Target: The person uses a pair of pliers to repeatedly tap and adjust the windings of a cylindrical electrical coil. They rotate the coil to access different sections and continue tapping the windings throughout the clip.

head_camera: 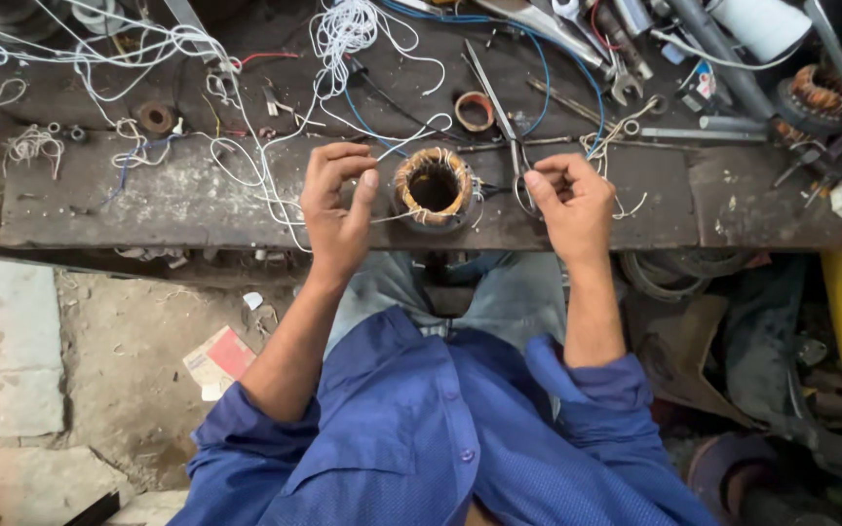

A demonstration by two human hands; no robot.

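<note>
The left hand (336,206) pinches a thin white string (263,166) between thumb and forefinger, just left of a round copper wire coil (433,187) that sits on the worn surface (177,205) between both hands. The right hand (569,202), just right of the coil, has its fingertips closed on a fine strand near the handles of the scissors (501,117). Beyond the right hand lie a small ring (474,110) and wrenches (616,58).

I see a round copper-wound stator coil with dark hollow core (434,187), standing open-end up at the workbench's near edge, thin white thread (389,218) trailing left.
</note>
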